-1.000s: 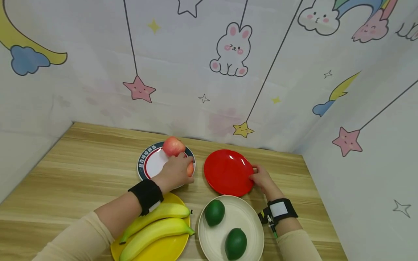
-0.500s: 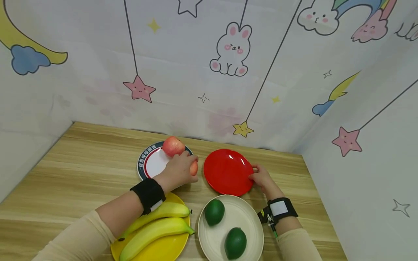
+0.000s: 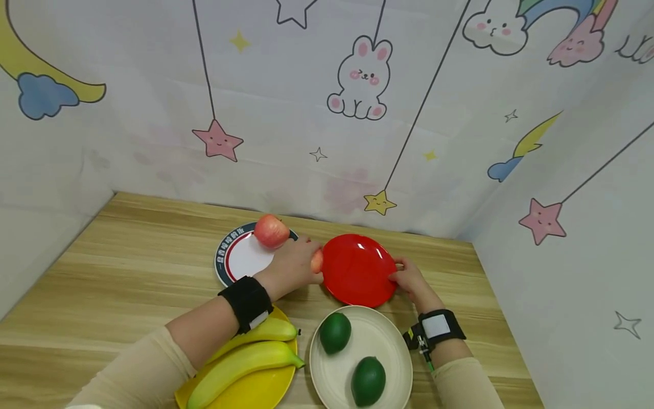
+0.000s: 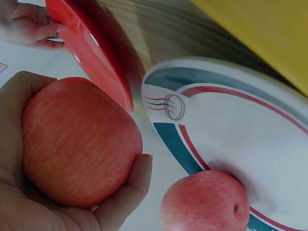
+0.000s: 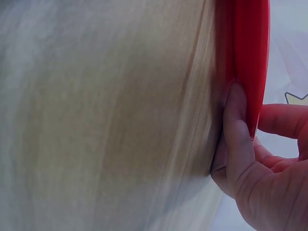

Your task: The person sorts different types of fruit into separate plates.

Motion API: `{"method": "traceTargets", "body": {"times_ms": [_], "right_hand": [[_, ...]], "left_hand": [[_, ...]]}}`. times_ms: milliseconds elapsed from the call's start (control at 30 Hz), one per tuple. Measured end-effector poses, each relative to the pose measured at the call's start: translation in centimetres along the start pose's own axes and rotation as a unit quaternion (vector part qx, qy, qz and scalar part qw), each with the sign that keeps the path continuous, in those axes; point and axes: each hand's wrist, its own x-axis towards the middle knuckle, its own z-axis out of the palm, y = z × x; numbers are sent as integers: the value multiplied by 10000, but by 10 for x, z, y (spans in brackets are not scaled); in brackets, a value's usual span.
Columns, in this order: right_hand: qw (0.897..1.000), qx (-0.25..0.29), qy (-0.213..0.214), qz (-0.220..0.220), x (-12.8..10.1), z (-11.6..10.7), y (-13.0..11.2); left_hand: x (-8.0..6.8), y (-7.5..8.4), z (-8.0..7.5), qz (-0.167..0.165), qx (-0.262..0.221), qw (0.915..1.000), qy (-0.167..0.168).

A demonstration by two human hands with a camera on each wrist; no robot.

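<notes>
My left hand (image 3: 293,264) grips a red apple (image 4: 82,142), its fingers curled round the fruit. It hovers between the white plate with a blue and red rim (image 3: 245,258) and the red plate (image 3: 357,270), close to the red plate's left edge. A second apple (image 3: 271,231) rests on the far side of the white plate. At the red plate's right edge, my right hand (image 3: 410,279) pinches the rim between thumb and fingers; the right wrist view shows this grip on the rim (image 5: 252,62).
Nearer me, a yellow plate (image 3: 278,383) bears bananas (image 3: 245,366), partly under my left forearm. Beside it stands a cream plate (image 3: 319,375) with two green mango-like fruits (image 3: 368,381). Patterned cloth walls (image 3: 286,182) border the wooden table (image 3: 128,272) at the back and right.
My left hand has carried the apple rightward from over the white plate to the red plate's left edge. The right hand has kept its grip on the red plate.
</notes>
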Motion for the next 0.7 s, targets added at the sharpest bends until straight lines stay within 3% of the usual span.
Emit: {"method": "traceTargets", "body": {"times_ms": [267,700], "right_hand": [[9999,92,-35,-119,3,-3,3],[9996,142,-219,87,2,-3,1]], "left_hand": [[8,7,5,-163,-66,9998,-104],[16,7,7,-174,-244,9994,-161]]}}
